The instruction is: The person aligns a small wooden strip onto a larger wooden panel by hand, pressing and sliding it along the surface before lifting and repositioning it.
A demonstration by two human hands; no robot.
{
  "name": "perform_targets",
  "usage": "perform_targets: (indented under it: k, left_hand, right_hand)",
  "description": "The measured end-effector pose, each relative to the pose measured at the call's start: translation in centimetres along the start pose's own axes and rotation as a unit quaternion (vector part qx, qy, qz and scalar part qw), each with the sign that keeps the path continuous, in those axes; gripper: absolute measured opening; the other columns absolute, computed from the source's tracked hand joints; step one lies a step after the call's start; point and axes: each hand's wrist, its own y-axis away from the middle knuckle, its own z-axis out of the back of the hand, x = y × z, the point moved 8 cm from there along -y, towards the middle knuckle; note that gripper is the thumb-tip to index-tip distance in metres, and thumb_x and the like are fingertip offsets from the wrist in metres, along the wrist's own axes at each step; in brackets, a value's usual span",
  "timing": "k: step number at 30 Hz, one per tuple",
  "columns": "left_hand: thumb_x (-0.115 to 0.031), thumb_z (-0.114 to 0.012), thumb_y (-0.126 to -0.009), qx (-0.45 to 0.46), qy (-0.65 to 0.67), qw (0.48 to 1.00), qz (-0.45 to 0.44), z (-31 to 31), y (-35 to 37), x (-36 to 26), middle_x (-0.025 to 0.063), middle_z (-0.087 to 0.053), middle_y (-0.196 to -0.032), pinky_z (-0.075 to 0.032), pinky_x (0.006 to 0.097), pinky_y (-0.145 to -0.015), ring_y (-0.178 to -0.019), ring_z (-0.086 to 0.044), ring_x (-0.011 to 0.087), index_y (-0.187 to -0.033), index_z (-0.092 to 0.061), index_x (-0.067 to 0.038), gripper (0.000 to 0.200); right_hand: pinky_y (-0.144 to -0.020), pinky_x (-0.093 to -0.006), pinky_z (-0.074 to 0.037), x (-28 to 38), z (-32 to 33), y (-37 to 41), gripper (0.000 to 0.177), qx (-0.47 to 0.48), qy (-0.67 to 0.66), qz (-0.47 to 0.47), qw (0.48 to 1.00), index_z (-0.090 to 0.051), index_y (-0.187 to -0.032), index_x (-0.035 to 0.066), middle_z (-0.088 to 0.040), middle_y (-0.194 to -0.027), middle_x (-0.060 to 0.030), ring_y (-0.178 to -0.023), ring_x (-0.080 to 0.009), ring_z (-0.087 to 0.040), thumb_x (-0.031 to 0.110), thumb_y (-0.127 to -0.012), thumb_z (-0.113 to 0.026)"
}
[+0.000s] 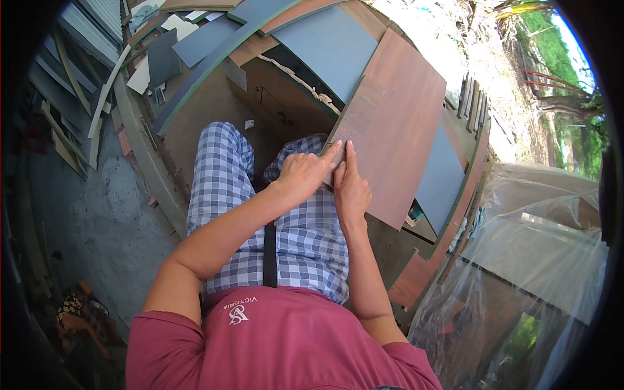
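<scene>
A brown wood-grain board [396,123] lies slanted in front of my knees, its near edge close to my lap. My left hand [303,177] is at the board's near-left edge, index finger stretched over the rim and the other fingers curled. Beside it, my right hand [351,188] grips the same edge, index finger laid on the top face and thumb lower down by the rim. The two index fingertips are close together. Anything small between the fingers is too hidden to make out. Under the board are blue-grey panels [338,52].
Offcuts and strips [162,62] are piled at the upper left beside a curved ledge [140,136]. Clear plastic sheeting [520,260] covers something at the right. Short dark slats [473,101] stand past the board. A dark hollow [302,75] shows between panels.
</scene>
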Motion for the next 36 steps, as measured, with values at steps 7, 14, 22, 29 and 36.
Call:
perform_targets:
  k: [7, 14, 22, 29, 36]
  left_hand:
    - [-0.027, -0.046, -0.090, -0.012, 0.000, 1.000, 0.000, 0.5, -4.8, 1.1, 0.0153, -0.061, -0.061, -0.049, 0.0409, -0.057, -0.058, -0.061, 0.0315, -0.133, -0.037, -0.014, 0.046]
    - [-0.027, -0.046, -0.090, -0.013, -0.026, 1.000, -0.004, 0.8, -11.9, 1.4, 0.0161, -0.064, -0.073, -0.050, 0.0414, -0.062, -0.071, -0.063, 0.0310, -0.132, -0.039, -0.012, 0.045]
    - [-0.025, -0.045, -0.090, 0.013, -0.050, 0.998, 0.023, 0.9, -20.1, 1.5, 0.0143, -0.066, -0.084, -0.050, 0.0403, -0.064, -0.079, -0.064, 0.0289, -0.133, -0.037, -0.011, 0.046]
    - [-0.021, -0.046, -0.088, 0.028, -0.059, 0.997, 0.037, 0.5, -25.2, 1.8, 0.0129, -0.065, -0.093, -0.051, 0.0375, -0.066, -0.087, -0.064, 0.0266, -0.134, -0.036, -0.012, 0.048]
    - [-0.022, -0.047, -0.087, 0.032, -0.050, 0.997, 0.047, 0.1, -27.6, 1.9, 0.0126, -0.065, -0.095, -0.051, 0.0372, -0.066, -0.087, -0.064, 0.0260, -0.133, -0.036, -0.013, 0.049]
  right_hand:
    - [-0.066, -0.0481, -0.047, 0.0, 0.2, -4.7, 0.042, 0.035, -0.032, -0.048, 0.998, -0.040, -0.133, 0.025, -0.063, -0.078, -0.0240, -0.072, -0.0407, -0.061, 0.033, -0.092, -0.039]
    - [-0.070, -0.0467, -0.047, -0.8, 0.5, -11.3, 0.042, 0.012, -0.017, -0.042, 0.999, -0.041, -0.132, 0.024, -0.064, -0.084, -0.0218, -0.079, -0.0389, -0.062, 0.032, -0.091, -0.040]
    - [-0.076, -0.0439, -0.047, -2.4, 0.3, -19.3, 0.044, 0.008, 0.011, -0.050, 0.999, -0.040, -0.133, 0.027, -0.065, -0.092, -0.0175, -0.086, -0.0348, -0.062, 0.033, -0.090, -0.036]
    - [-0.080, -0.0433, -0.046, -3.4, 0.7, -23.7, 0.044, 0.002, 0.005, -0.050, 0.999, -0.040, -0.133, 0.028, -0.063, -0.101, -0.0158, -0.094, -0.0335, -0.060, 0.034, -0.090, -0.036]
    - [-0.082, -0.0440, -0.046, -4.4, 0.4, -26.6, 0.044, -0.004, 0.007, -0.032, 0.999, -0.039, -0.133, 0.029, -0.063, -0.103, -0.0141, -0.096, -0.0336, -0.059, 0.035, -0.089, -0.036]
